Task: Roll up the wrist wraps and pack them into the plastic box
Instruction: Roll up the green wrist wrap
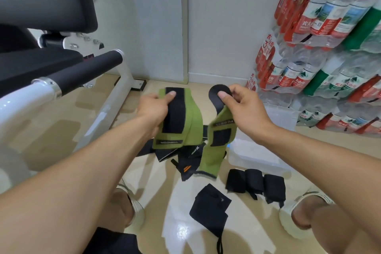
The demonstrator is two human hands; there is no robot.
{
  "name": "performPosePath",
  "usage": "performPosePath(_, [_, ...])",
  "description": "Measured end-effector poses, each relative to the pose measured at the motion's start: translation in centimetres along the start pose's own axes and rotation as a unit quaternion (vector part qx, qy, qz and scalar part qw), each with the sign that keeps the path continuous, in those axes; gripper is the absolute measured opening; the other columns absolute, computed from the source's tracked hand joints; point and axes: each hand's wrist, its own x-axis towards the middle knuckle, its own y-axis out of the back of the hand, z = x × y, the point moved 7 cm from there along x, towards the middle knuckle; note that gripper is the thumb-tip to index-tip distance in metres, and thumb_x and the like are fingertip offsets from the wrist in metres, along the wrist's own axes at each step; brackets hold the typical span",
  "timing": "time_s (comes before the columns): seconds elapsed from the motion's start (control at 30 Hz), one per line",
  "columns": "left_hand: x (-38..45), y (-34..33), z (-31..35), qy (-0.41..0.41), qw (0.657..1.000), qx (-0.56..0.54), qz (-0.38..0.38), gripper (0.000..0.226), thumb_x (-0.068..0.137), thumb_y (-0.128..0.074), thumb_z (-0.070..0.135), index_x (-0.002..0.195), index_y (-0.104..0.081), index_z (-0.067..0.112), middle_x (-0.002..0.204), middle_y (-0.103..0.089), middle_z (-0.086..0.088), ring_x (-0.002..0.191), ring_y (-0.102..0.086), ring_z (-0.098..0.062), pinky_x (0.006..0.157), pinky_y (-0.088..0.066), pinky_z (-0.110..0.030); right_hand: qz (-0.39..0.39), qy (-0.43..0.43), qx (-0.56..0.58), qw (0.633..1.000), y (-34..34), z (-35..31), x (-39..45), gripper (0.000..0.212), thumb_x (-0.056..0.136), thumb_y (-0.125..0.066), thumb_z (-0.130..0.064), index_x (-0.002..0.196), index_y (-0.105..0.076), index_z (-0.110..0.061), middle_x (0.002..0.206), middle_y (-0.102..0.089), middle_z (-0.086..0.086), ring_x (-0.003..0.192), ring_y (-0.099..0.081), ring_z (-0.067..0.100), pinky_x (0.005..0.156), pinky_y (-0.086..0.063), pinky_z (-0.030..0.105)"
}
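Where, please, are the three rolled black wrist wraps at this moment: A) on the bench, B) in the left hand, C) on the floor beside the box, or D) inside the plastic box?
C: the three rolled black wraps lie side by side on the floor, just outside the plastic box.

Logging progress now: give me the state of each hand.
Left hand: closed on a green wrist wrap, thumb on its black strip.
Right hand: pinching the black end of a second green wrap.
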Motion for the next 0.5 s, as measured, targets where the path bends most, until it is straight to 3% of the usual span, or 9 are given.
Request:
performPosePath(0.1, [-2.1, -1.6, 1.8, -0.121, 0.985, 0.115, -0.053, 0.034, 0.084, -0.080, 0.044, 0.071, -0.070, 0.014, 0.068, -0.069, 0.004, 0.056, -0.060, -0.006, 0.050, -0.045, -0.017, -0.058, -0.012, -0.038, 0.998, -0.3, 0.3, -0.1, 0.018, 0.089, -0.073, -0.045, 0.094, -0.070, -0.028, 0.085, -0.073, 0.005, 0.081, -0.072, 0.024, 0.084, -0.058, 0.051])
performPosePath(0.2, [-2.9, -2.3, 3.3, -0.207, 0.953, 0.205, -0.077, 0.042, 0.081, -0.077, 0.055, 0.069, -0.073, 0.015, 0.061, -0.063, 0.003, 0.054, -0.053, -0.008, 0.053, -0.042, -0.024, -0.134, -0.028, -0.075, 0.988, -1.0, 0.2, -0.4, 0.046, 0.072, -0.079, -0.064, 0.111, -0.069, -0.041, 0.094, -0.077, -0.002, 0.091, -0.075, 0.014, 0.092, -0.059, 0.045])
performPosePath(0.33, [-3.3, -3.5, 3.0, -0.228, 0.931, 0.238, -0.157, 0.040, 0.073, -0.081, 0.056, 0.063, -0.070, 0.018, 0.050, -0.053, 0.010, 0.048, -0.045, -0.008, 0.051, -0.037, -0.026, -0.230, -0.058, -0.064, 0.969, -2.3, 0.0, -1.4, 0.037, 0.076, -0.082, -0.056, 0.108, -0.075, -0.039, 0.087, -0.079, 0.008, 0.087, -0.077, 0.019, 0.096, -0.057, 0.043])
performPosePath(0.5, [-2.9, -3.9, 2.3, -0.229, 0.920, 0.271, -0.169, 0.049, 0.067, -0.077, 0.069, 0.068, -0.067, 0.021, 0.056, -0.059, 0.008, 0.052, -0.050, -0.010, 0.056, -0.043, -0.032, -0.201, -0.091, -0.063, 0.973, -2.4, 0.3, -2.0, 0.015, 0.088, -0.079, -0.037, 0.091, -0.078, -0.023, 0.082, -0.079, 0.001, 0.081, -0.077, 0.020, 0.087, -0.061, 0.039])
